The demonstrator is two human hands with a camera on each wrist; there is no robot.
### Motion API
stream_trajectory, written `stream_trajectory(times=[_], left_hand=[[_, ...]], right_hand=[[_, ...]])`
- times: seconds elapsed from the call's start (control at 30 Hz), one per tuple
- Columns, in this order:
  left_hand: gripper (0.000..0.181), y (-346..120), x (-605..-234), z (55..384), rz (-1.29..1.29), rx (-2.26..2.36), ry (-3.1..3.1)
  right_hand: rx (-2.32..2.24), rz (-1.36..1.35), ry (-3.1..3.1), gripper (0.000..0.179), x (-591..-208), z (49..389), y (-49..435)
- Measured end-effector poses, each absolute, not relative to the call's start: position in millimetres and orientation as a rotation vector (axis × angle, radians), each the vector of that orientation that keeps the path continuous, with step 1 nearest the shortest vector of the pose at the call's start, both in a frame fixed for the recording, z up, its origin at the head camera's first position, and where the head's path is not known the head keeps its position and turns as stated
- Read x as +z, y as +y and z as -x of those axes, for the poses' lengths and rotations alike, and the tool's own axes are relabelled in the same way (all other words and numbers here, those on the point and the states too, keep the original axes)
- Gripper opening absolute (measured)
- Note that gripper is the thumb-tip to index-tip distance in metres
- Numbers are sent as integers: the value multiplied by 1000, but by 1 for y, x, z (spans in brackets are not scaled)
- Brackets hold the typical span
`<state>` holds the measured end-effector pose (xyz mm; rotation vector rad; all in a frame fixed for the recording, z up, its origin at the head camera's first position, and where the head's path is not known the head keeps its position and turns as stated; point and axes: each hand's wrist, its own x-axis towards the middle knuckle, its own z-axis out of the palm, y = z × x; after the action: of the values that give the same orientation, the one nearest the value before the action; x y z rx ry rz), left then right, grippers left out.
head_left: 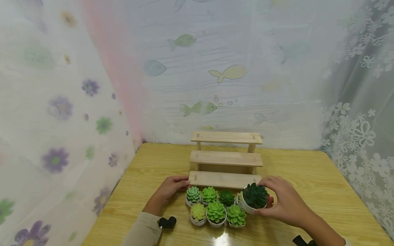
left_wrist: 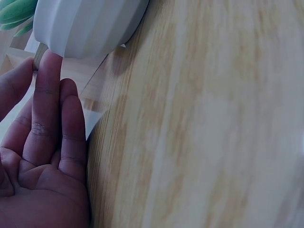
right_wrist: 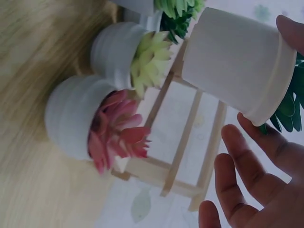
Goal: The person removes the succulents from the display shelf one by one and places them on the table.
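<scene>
My right hand [head_left: 287, 205] grips a white pot by its rim, thumb on one side and a finger on the other. A dark green succulent [head_left: 255, 195] fills this pot, which is raised and tilted in the right wrist view. Below it stand a red succulent [right_wrist: 118, 133] and a pale yellow one [right_wrist: 151, 59] in ribbed white pots. My left hand [head_left: 169, 188] pinches the left end of the lowest board of a three-step wooden plant stand [head_left: 226, 158] between thumb and index finger. A ribbed white pot [left_wrist: 90, 26] is close above those fingertips in the left wrist view.
Several more potted succulents [head_left: 216, 211] stand in two rows in front of the stand. The wood-grain table [head_left: 307, 177] reaches back to a hanging sheet with fish drawings [head_left: 231, 72]. Flower-patterned curtains [head_left: 55, 160] hang along both sides.
</scene>
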<state>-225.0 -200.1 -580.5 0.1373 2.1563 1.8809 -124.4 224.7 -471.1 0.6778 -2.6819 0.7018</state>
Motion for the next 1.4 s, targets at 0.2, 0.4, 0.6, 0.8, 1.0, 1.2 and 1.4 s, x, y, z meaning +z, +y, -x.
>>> stream_trajectory(times=[0.2, 0.4, 0.6, 0.8, 1.0, 1.2, 1.4], left_hand=[[48, -200, -580, 225, -119, 1889, 2149], [47, -199, -578, 223, -122, 1879, 2150], [48, -199, -577, 223, -135, 1875, 2150], [49, -199, -576, 222, -135, 1874, 2153], [50, -200, -574, 222, -124, 1878, 2150], [49, -201, -577, 223, -118, 1879, 2153], [50, -200, -578, 223, -117, 1883, 2145]], right_hand=[[684, -661, -2683, 65, -478, 120, 229], [593, -636, -2691, 65, -483, 115, 231], [578, -603, -2708, 68, -487, 110, 234], [623, -583, -2708, 68, -487, 106, 239], [638, -605, -2700, 64, -490, 101, 241], [599, -618, -2717, 69, -498, 97, 241], [585, -604, -2755, 69, -506, 96, 239]])
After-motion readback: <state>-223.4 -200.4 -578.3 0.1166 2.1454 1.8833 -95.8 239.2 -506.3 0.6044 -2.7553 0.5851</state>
